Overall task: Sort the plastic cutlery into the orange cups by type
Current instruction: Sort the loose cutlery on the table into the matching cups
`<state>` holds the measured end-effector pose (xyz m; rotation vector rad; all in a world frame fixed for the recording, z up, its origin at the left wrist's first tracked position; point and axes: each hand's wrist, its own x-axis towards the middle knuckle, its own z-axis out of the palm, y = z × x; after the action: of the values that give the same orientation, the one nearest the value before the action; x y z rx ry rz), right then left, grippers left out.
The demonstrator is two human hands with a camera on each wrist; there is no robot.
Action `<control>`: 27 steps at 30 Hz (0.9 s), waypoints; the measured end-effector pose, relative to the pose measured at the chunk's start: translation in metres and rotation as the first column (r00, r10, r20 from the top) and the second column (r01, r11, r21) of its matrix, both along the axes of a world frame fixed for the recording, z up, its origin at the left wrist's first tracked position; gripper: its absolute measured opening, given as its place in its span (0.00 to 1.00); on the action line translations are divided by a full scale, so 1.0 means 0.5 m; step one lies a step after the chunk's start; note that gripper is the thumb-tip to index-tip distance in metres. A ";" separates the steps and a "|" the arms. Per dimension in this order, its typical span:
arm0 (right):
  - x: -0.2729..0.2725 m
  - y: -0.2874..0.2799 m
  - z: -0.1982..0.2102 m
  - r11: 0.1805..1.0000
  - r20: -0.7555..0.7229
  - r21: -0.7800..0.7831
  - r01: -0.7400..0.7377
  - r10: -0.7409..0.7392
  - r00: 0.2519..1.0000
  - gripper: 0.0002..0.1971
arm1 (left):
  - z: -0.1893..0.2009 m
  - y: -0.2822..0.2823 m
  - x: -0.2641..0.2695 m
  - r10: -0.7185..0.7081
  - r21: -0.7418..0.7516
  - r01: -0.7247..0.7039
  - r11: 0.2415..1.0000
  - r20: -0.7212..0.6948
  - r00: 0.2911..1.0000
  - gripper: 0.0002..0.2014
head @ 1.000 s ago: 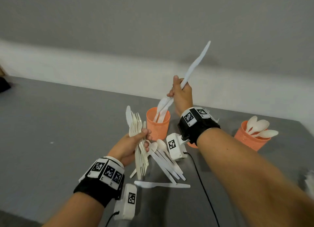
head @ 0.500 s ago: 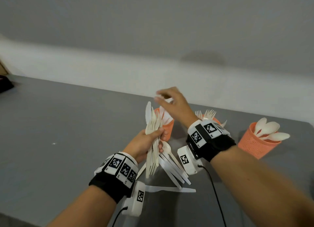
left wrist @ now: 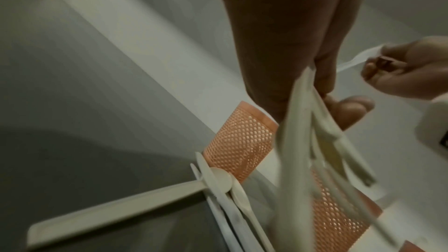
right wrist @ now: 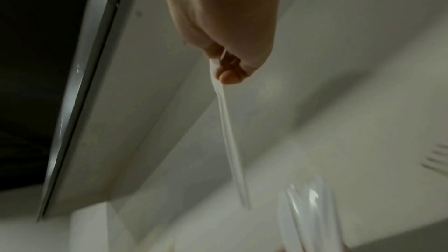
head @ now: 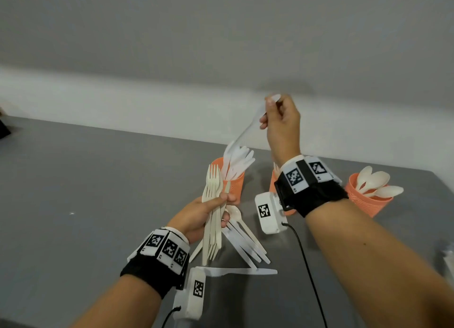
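Observation:
My left hand (head: 222, 200) grips a bundle of cream plastic forks (head: 213, 205), tines up, just in front of the left orange cup (head: 234, 182), which holds several white knives. My right hand (head: 269, 111) is raised above that cup and pinches one end of a white knife (head: 248, 128). The knife hangs slanting down, its lower end among the knives in the cup. In the right wrist view the knife (right wrist: 230, 141) hangs from my fingertips (right wrist: 227, 78). The left wrist view shows the fork bundle (left wrist: 303, 141) blurred, next to the mesh cup (left wrist: 240, 141).
A middle orange cup (head: 273, 184) sits partly hidden behind my right wrist. The right orange cup (head: 368, 202) holds spoons. Loose knives and a spoon (head: 245, 239) lie on the grey table (head: 86, 192) under my left hand, and one knife (head: 240, 270) lies crosswise nearer me.
My right hand put a knife in the left cup, came down to the bundle in my left hand, then rose again with another knife. The bundle now shows only forks.

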<state>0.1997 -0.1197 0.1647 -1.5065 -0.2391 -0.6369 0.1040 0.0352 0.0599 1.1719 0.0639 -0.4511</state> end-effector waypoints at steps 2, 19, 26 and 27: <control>0.005 0.016 -0.042 0.987 -0.072 -0.159 -0.027 0.016 0.997 0.06 | -0.002 0.007 -0.002 0.001 -0.027 -0.001 1.000 -0.010 1.000 0.10; -0.163 -0.054 -0.117 0.210 -0.234 -0.907 -0.365 0.469 0.852 0.10 | 0.021 -0.028 0.011 -0.030 -0.382 -0.024 0.924 -0.135 0.990 0.19; -0.195 -0.145 -0.146 0.090 -0.078 -0.988 -0.129 0.436 0.897 0.15 | 0.026 -0.113 0.011 -0.030 -0.383 -0.022 0.923 -0.129 0.991 0.11; -0.194 -0.168 -0.148 0.056 -0.065 -0.994 -0.095 0.397 0.916 0.13 | 0.026 -0.121 0.016 0.009 -0.377 -0.059 0.924 -0.134 0.991 0.10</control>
<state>0.1026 -0.2036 0.0907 -2.6420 -1.3684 -0.2773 0.1120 -0.0254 0.0730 0.7569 0.1050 -0.4840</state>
